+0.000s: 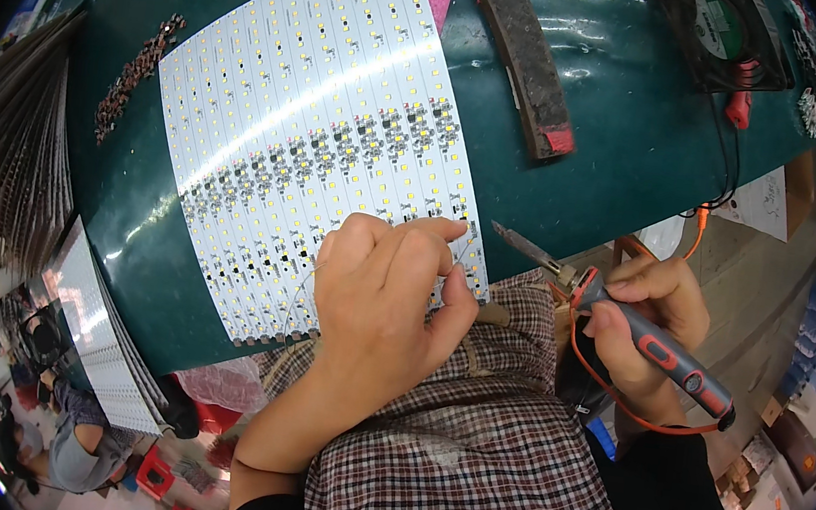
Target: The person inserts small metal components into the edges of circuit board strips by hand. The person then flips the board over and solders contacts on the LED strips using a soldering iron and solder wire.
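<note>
A white LED circuit-board panel (271, 129), lined with small yellowish LEDs and dark components, lies at a slant on the green table. Over its near right corner is my left hand (379, 287), thumb and forefinger pinched around a thin solder wire (468, 246). The wire's tail shows faintly left of the hand. In my right hand (660, 299) is a grey and red soldering iron (669, 353), gripped like a pen. Its tip points up and left, just off the panel's right edge and apart from the solder.
A dark bar (526, 57) with a red end lies beyond the panel; a black fan (725, 34) stands far right. Small components (137, 73) are heaped at left, beside stacked panels (17, 150). The iron's orange cord (605, 383) loops beneath my right hand. Another person (90, 440) sits lower left.
</note>
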A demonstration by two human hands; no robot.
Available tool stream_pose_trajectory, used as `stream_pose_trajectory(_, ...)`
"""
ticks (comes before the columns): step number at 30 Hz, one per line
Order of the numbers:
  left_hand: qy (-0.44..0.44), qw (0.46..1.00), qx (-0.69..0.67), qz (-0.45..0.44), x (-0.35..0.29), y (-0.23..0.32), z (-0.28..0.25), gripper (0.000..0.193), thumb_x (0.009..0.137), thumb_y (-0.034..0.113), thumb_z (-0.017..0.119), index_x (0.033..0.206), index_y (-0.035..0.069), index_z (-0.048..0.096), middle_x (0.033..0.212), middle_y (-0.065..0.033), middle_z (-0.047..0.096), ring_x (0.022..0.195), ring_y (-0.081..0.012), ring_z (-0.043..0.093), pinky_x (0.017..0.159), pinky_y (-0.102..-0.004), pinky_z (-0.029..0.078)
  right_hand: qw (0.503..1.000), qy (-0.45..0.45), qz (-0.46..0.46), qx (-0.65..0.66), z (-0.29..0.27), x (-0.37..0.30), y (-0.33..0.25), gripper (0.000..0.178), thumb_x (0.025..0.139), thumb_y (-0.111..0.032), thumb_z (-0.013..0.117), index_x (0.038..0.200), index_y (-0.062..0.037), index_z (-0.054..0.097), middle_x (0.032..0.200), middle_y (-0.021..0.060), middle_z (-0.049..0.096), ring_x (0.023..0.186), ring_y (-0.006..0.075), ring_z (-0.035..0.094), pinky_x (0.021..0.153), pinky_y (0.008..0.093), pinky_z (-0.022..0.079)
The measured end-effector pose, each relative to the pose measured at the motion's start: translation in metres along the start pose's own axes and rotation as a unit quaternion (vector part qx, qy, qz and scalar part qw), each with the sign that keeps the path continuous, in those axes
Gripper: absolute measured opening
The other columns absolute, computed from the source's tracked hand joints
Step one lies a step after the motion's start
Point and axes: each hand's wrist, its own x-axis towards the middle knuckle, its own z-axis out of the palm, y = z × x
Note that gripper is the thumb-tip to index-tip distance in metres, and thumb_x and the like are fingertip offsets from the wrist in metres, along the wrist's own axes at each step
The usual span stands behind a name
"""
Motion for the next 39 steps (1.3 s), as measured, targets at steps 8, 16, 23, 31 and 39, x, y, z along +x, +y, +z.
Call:
stream_pose_trajectory(8,0.008,1.000,0.006,0.000,0.002,-0.001,0.002,0.028,0.067,0.003,0.072,0.092,0.009,0.062,0.092,-0.0001,0.068,0.074,-0.0223,0.052,0.065,-0.0379,0.039,1.000,0.018,0.011,0.009,0.009,0.003,0.005,0.021,0.085,0.000,0.074,0.090,-0.0021,0.053,0.078,0.0093,0.064,0.069,0.0106,0.058,0.066,0.0257,0.047)
stream_pose_trajectory(16,0.008,1.000,0.012,-0.002,0.004,0.001,0.001,0.024,0.066,-0.004,0.070,0.084,0.007,0.059,0.096,-0.0012,0.073,0.071,-0.0201,0.052,0.064,-0.0325,0.044,1.000,0.007,-0.002,-0.004,0.012,0.006,0.008,0.019,0.085,0.002,0.073,0.089,-0.0018,0.055,0.079,0.0102,0.066,0.070,0.0108,0.061,0.065,0.0256,0.049)
stream_pose_trajectory(23,0.005,1.000,0.022,-0.005,0.004,0.000,0.001,0.025,0.066,-0.005,0.070,0.084,0.008,0.058,0.095,-0.0013,0.073,0.071,-0.0199,0.053,0.063,-0.0324,0.044,1.000,-0.003,-0.021,-0.007,0.013,0.006,0.012,0.019,0.085,0.002,0.073,0.090,-0.0017,0.055,0.078,0.0100,0.066,0.069,0.0107,0.061,0.064,0.0255,0.049)
stream_pose_trajectory(31,0.011,1.000,0.028,0.007,0.006,0.000,0.003,0.025,0.065,-0.005,0.070,0.082,0.008,0.058,0.094,-0.0015,0.072,0.072,-0.0203,0.054,0.063,-0.0324,0.044,0.999,0.009,0.027,0.030,0.014,0.005,0.009,0.019,0.086,0.000,0.073,0.090,-0.0023,0.055,0.079,0.0095,0.066,0.070,0.0096,0.060,0.066,0.0248,0.048)
stream_pose_trajectory(39,0.006,1.000,0.016,-0.007,0.007,0.002,0.003,0.025,0.065,-0.006,0.070,0.081,0.009,0.058,0.094,-0.0017,0.072,0.073,-0.0205,0.054,0.064,-0.0319,0.044,0.999,0.012,0.020,0.031,0.012,0.004,0.012,0.019,0.086,0.001,0.073,0.090,-0.0029,0.055,0.079,0.0088,0.066,0.070,0.0088,0.059,0.066,0.0250,0.048)
